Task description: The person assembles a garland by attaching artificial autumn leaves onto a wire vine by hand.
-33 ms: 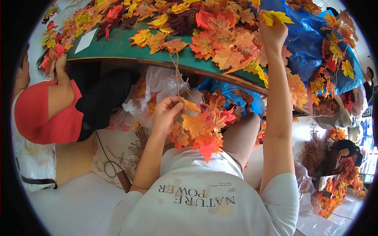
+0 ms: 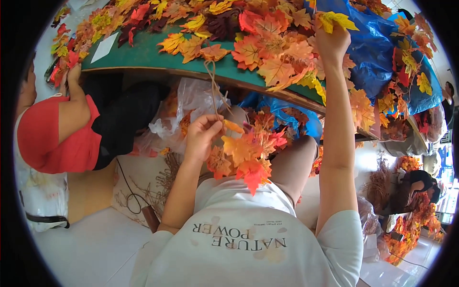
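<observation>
Head view: the left hand (image 2: 203, 136) pinches a brown twine (image 2: 213, 86) strung with orange maple leaves (image 2: 244, 155), held over the lap; the twine runs up to the green table edge (image 2: 143, 60). Right hand (image 2: 331, 43), arm stretched straight up, grips a yellow leaf (image 2: 337, 20) above the leaf pile (image 2: 267, 48), well apart from the garland.

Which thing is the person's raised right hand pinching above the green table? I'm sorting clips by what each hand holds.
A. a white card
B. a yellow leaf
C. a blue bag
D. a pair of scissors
B: the right hand reaches up over the green table and its fingers pinch a yellow leaf, while the left hand holds a brown cord with orange leaves.
</observation>
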Action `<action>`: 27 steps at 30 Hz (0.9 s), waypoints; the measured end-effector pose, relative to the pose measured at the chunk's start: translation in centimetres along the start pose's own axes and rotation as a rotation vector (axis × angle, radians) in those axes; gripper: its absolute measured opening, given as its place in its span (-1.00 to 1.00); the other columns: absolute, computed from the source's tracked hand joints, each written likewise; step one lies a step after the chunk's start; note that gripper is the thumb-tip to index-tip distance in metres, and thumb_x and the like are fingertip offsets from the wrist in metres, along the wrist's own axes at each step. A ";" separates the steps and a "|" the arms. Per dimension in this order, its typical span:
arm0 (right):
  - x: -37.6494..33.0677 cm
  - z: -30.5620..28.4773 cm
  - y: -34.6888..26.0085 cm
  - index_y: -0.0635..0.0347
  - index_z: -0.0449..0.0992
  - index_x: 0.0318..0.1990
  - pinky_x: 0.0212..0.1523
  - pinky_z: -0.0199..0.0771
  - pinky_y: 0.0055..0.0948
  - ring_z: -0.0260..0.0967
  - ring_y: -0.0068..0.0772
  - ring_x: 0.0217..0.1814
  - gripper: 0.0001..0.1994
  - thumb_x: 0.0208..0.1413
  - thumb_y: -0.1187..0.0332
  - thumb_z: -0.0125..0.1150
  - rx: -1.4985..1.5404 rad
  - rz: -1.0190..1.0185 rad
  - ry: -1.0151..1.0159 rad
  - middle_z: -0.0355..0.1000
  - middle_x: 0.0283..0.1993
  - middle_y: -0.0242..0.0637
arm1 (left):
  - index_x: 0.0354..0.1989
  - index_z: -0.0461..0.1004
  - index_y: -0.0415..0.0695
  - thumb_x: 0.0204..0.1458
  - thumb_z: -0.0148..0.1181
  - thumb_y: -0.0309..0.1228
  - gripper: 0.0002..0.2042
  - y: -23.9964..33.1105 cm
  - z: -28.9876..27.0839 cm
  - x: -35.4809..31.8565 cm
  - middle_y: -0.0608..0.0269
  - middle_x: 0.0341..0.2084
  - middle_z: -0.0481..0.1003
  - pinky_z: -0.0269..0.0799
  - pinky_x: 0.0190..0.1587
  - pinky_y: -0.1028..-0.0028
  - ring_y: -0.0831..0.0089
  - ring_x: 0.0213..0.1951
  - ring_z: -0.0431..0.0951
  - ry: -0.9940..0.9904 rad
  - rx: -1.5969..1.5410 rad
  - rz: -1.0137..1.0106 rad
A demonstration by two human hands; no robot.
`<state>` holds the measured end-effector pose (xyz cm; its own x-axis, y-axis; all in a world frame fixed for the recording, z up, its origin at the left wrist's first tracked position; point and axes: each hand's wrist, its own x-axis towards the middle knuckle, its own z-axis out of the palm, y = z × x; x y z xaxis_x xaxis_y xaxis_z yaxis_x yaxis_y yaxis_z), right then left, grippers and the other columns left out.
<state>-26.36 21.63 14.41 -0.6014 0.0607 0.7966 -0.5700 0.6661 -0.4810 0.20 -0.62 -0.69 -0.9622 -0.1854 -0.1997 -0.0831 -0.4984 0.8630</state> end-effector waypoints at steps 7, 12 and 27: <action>-6.9 3.5 1.6 0.07 0.51 -0.34 -0.37 0.44 -0.23 0.41 -0.06 -0.34 -0.83 -0.16 0.34 0.21 -0.096 -0.206 -0.190 0.44 -0.33 -0.21 | -0.32 0.41 -0.17 0.03 0.18 -0.44 -0.89 0.2 0.3 0.7 0.27 -0.43 0.50 0.50 -0.32 0.60 0.54 -0.38 0.53 0.110 -0.220 -0.055; -7.0 3.3 2.4 0.06 0.51 -0.34 -0.39 0.44 -0.21 0.41 -0.08 -0.34 -0.85 -0.15 0.37 0.18 -0.149 -0.185 -0.269 0.44 -0.33 -0.20 | -0.33 0.42 -0.19 0.02 0.18 -0.45 -0.89 0.7 0.3 0.3 0.27 -0.44 0.49 0.51 -0.32 0.58 0.51 -0.36 0.54 0.103 -0.201 -0.040; -2.8 -0.3 1.1 0.19 0.50 -0.31 -0.29 0.42 -0.22 0.41 0.02 -0.26 -0.75 -0.04 0.21 0.19 -0.122 0.033 -0.238 0.47 -0.34 -0.07 | -0.32 0.45 -0.27 0.00 0.16 -0.57 -0.91 4.1 1.9 -1.4 0.23 -0.46 0.50 0.52 -0.32 0.57 0.48 -0.38 0.56 0.143 -0.069 0.146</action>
<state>-25.14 22.41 11.73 -0.7413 -0.0828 0.6661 -0.4850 0.7521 -0.4463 0.68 -0.87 4.02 -0.9158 -0.3754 -0.1431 0.0770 -0.5134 0.8547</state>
